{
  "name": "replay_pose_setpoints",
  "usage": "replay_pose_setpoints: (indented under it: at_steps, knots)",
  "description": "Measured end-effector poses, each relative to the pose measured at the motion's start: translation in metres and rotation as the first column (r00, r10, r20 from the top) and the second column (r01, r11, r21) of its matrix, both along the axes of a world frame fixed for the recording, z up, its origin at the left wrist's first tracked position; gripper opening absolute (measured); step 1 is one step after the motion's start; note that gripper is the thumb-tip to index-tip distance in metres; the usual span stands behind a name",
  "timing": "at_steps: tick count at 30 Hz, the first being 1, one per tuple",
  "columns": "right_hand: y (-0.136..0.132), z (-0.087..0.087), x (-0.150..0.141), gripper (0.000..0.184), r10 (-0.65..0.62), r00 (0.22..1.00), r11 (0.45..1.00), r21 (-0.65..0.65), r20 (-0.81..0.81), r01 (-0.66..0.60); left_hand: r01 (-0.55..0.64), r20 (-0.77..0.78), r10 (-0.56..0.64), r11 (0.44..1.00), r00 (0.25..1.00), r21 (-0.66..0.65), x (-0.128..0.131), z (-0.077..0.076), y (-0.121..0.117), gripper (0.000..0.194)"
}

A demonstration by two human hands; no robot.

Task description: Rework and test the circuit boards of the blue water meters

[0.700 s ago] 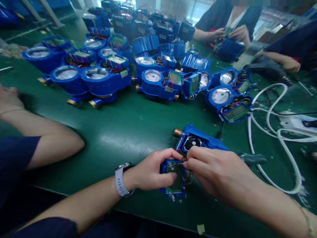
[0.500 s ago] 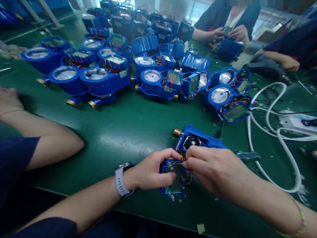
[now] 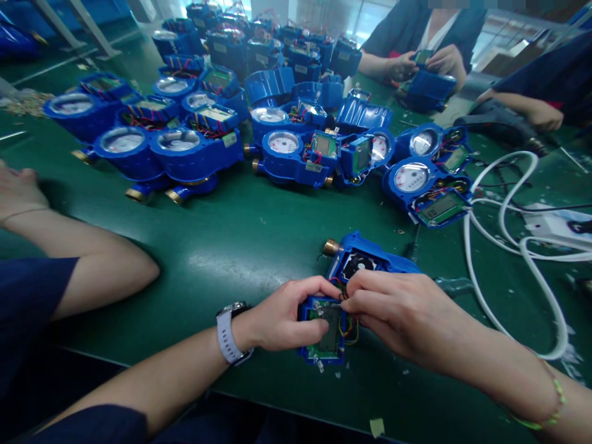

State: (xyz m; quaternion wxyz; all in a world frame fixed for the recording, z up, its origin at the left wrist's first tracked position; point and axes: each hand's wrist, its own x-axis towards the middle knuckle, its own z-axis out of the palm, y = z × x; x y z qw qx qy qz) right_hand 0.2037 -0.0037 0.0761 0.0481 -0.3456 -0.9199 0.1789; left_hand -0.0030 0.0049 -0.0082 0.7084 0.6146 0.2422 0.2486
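A blue-framed circuit board with an LCD screen [image 3: 329, 339] is gripped by my left hand [image 3: 291, 314], thumb across the screen and index finger along its upper edge. My right hand [image 3: 393, 302] pinches thin wires [image 3: 343, 296] at the board's upper right corner; the fingertips of both hands nearly meet there. Yellow and red wires [image 3: 349, 330] loop out at the board's right side. Just beyond lies the blue water meter body [image 3: 383, 256] with a brass fitting [image 3: 330, 246] at its left end, partly covered by my right hand.
Several blue water meters [image 3: 176, 145] stand in groups across the green table [image 3: 222, 246]. A white cable [image 3: 469, 259] coils at the right beside a power strip [image 3: 555, 225]. Another person's arm [image 3: 106, 265] rests at left; a co-worker's hands [image 3: 446, 65] hold a meter at the back.
Both hands keep almost the same hold on the board and wires. The view has shifted very slightly.
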Motion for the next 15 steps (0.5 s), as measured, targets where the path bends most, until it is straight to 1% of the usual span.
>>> replay_pose_setpoints:
  at_steps: [2,4,6,8,11,15]
  knots:
    - [-0.0011,0.0004,-0.0008,0.022,-0.007,1.0,0.998,0.065,-0.001,0.007,-0.024,0.009,0.024,1.0,1.0,-0.007,-0.0003,0.0005,0.0006,0.034]
    - [-0.003,0.0,-0.0024,0.024,-0.013,1.0,0.989,0.148,0.022,0.01,-0.048,0.006,0.048,0.999,0.999,-0.01,-0.0006,0.0011,0.0013,0.034]
    - [-0.0054,-0.0011,-0.0044,0.025,-0.027,0.998,0.979,0.202,0.053,0.016,-0.057,-0.004,0.057,0.998,0.998,-0.006,-0.001,0.0016,0.0019,0.033]
    - [-0.0073,-0.0024,-0.006,0.025,-0.041,0.996,0.976,0.215,0.076,0.024,-0.058,-0.017,0.059,0.998,0.998,0.004,-0.0014,0.0024,0.0022,0.033]
    - [-0.0077,-0.0037,-0.0069,0.024,-0.039,0.996,0.98,0.197,0.078,0.023,-0.063,-0.03,0.064,0.998,0.998,0.021,-0.0013,0.0037,0.0021,0.032]
    - [-0.0048,-0.0043,-0.0057,0.025,-0.016,0.999,0.989,0.151,0.038,0.01,-0.034,-0.033,0.033,0.999,0.999,-0.014,-0.0005,0.0041,0.0009,0.034]
